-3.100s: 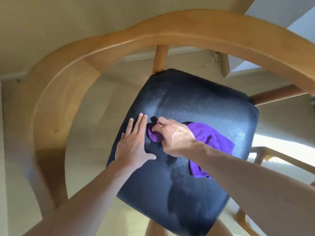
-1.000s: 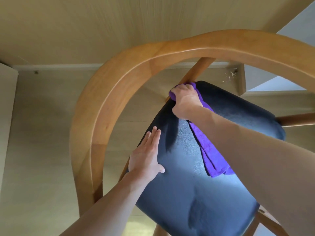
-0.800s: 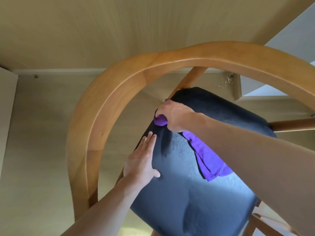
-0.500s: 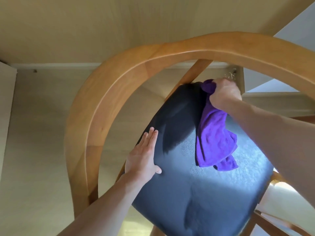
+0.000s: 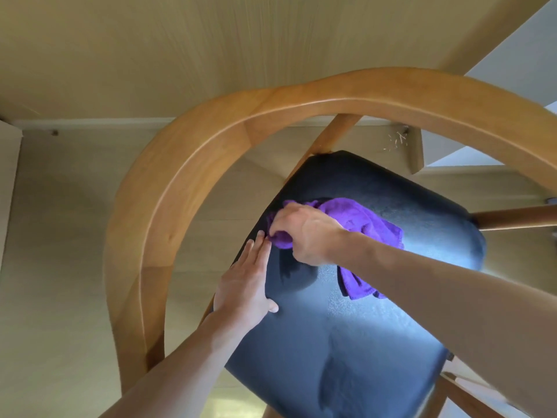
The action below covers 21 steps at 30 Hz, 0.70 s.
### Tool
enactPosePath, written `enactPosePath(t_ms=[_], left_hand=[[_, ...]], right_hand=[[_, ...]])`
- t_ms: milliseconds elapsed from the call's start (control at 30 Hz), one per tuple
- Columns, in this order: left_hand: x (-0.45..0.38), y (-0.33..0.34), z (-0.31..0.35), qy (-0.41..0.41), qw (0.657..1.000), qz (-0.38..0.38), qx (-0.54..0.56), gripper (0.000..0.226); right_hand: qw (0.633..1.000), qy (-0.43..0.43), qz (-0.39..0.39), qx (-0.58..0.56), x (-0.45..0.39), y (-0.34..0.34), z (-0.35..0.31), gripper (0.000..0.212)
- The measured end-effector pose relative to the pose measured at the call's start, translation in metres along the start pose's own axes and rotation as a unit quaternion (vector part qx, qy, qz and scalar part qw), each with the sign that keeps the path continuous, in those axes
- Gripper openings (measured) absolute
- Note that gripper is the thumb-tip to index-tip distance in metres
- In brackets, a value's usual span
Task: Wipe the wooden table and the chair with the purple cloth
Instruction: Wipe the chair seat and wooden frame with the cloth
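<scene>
Head view looks down onto a chair [image 5: 193,224] with a curved wooden back rail and a dark padded seat [image 5: 346,327]. The right hand [image 5: 304,233] grips a bunched end of the purple cloth [image 5: 364,221], fingers curled round the wad and pressing it onto the seat near its left edge; the rest of the cloth trails loose behind the wrist, across the seat toward the right. Bunching likely gives a firmer pad to scrub with, and the loose tail just drags along. The left hand [image 5: 247,285] lies flat on the seat's left edge, fingers straight and together, thumb out on the upholstery, holding nothing; its fingertips [image 5: 259,239] sit just beside the cloth wad, maybe touching it. It probably braces the chair so it doesn't shift or swivel under the wiping pressure, and steadies the person leaning over. Step in hand looks like wiping the seat, left side. The rail and legs are not being wiped at this moment. A pale wooden surface [image 5: 211,49] fills the top of the view, likely the table; can't tell if it has been wiped. No brands, labels or readable writing anywhere on the chair, cloth or floor [image 5: 54,236].
</scene>
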<state>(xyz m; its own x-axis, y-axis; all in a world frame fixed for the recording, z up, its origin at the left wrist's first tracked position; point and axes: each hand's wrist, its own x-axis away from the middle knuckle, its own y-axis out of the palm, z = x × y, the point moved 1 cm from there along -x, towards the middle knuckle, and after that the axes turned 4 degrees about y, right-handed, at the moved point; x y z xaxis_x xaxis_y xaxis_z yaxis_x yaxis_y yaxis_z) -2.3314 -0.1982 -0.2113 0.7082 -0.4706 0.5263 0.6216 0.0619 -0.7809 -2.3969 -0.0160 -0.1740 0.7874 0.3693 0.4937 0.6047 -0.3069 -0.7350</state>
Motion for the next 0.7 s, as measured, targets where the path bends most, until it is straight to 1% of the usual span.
enactPosePath(t_ms=[33, 67, 100, 133, 167, 200, 233, 267, 300, 333, 433, 500, 567, 600, 633, 667, 700], left_hand=[[0.001, -0.003, 0.002, 0.004, 1.0, -0.006, -0.004, 0.134], [0.002, -0.007, 0.005, 0.006, 1.0, -0.015, -0.009, 0.123], [0.003, -0.014, 0.009, 0.007, 1.0, -0.025, -0.013, 0.107], [0.006, -0.022, 0.013, 0.01, 0.999, -0.031, -0.017, 0.089], [0.012, -0.031, 0.016, 0.021, 0.999, -0.035, -0.024, 0.073], [0.022, -0.041, 0.019, 0.041, 0.998, -0.035, -0.037, 0.06], [0.034, -0.05, 0.022, 0.065, 0.996, -0.029, -0.055, 0.051], [0.049, -0.058, 0.024, 0.09, 0.993, -0.02, -0.069, 0.047], [0.064, -0.063, 0.023, 0.109, 0.991, -0.011, -0.077, 0.046], [0.079, -0.068, 0.023, 0.12, 0.99, -0.005, -0.08, 0.046], [0.122, -0.08, 0.023, 0.136, 0.987, 0.022, -0.084, 0.04], [0.142, -0.082, 0.026, 0.143, 0.985, 0.054, -0.079, 0.034], [0.16, -0.081, 0.029, 0.143, 0.985, 0.075, -0.063, 0.029], [0.168, -0.079, 0.028, 0.143, 0.984, 0.087, -0.056, 0.024], [0.175, -0.076, 0.025, 0.14, 0.984, 0.098, -0.055, 0.02], [0.18, -0.073, 0.021, 0.135, 0.983, 0.109, -0.057, 0.016], [0.183, -0.07, 0.018, 0.129, 0.982, 0.122, -0.061, 0.013]], right_hand=[[1.0, -0.016, -0.007, -0.007, 0.01, 0.0, 0.006, 0.034], [1.0, -0.019, -0.008, -0.015, 0.019, -0.004, 0.015, 0.037], [1.0, -0.013, 0.01, -0.025, 0.023, -0.01, 0.025, 0.039], [0.998, 0.01, 0.046, -0.039, 0.024, -0.018, 0.036, 0.043], [0.992, 0.052, 0.101, -0.06, 0.021, -0.023, 0.048, 0.05], [0.978, 0.113, 0.153, -0.087, 0.018, -0.025, 0.056, 0.059], [0.961, 0.176, 0.182, -0.109, 0.012, -0.021, 0.056, 0.069], [0.953, 0.218, 0.173, -0.118, 0.006, -0.012, 0.048, 0.077], [0.957, 0.226, 0.146, -0.105, 0.002, 0.004, 0.032, 0.084], [0.968, 0.21, 0.115, -0.077, 0.003, 0.025, 0.013, 0.09], [0.995, 0.092, 0.021, -0.014, 0.031, 0.085, -0.043, 0.099], [0.999, 0.0, -0.036, 0.008, 0.061, 0.104, -0.054, 0.095], [0.994, -0.067, -0.082, 0.016, 0.077, 0.098, -0.045, 0.085], [0.993, -0.075, -0.088, 0.004, 0.077, 0.086, -0.041, 0.079], [0.996, -0.057, -0.072, -0.024, 0.072, 0.072, -0.036, 0.072], [0.998, -0.018, -0.024, -0.062, 0.062, 0.058, -0.032, 0.066], [0.993, 0.037, 0.047, -0.106, 0.048, 0.044, -0.028, 0.063]])
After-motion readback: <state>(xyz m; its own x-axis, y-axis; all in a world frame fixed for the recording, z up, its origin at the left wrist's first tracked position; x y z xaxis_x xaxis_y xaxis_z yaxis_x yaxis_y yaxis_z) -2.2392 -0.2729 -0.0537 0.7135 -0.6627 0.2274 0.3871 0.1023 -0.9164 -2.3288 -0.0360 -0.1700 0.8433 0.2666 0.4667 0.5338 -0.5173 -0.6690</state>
